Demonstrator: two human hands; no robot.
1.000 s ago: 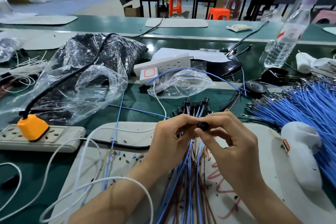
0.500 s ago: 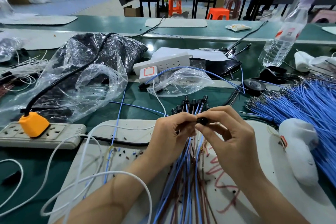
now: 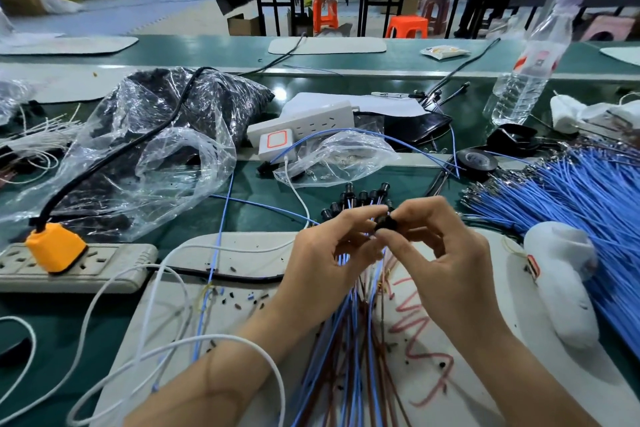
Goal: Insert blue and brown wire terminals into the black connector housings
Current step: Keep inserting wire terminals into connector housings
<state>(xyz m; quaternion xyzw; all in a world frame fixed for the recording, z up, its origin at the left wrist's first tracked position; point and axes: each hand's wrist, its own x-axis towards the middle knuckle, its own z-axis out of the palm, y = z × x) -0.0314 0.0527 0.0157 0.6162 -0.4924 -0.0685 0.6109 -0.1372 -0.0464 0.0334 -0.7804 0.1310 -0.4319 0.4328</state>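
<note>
Above a white mat (image 3: pixel 249 291), my right hand (image 3: pixel 440 267) pinches a small black connector housing (image 3: pixel 386 224) between thumb and fingertips. My left hand (image 3: pixel 322 263) meets it from the left, its fingertips pinching a wire end at the housing; which wire is hidden by the fingers. Blue and brown wires (image 3: pixel 349 340) hang from under both hands toward me. Behind the hands lie several finished black housings (image 3: pixel 360 199) with wires in them. A big bundle of blue wires (image 3: pixel 588 204) with metal terminals lies at the right.
A plastic bag of black parts (image 3: pixel 166 135) lies at the left, a smaller clear bag (image 3: pixel 332 159) in the middle. A power strip with an orange plug (image 3: pixel 55 246) sits front left. A white glove (image 3: pixel 561 277), black tape roll (image 3: pixel 476 159) and water bottle (image 3: pixel 526 80) are at the right.
Both hands have stayed joined on the black housing and drifted slightly up and away from me. The fingers shifted a little on the housing; nothing was let go.
</note>
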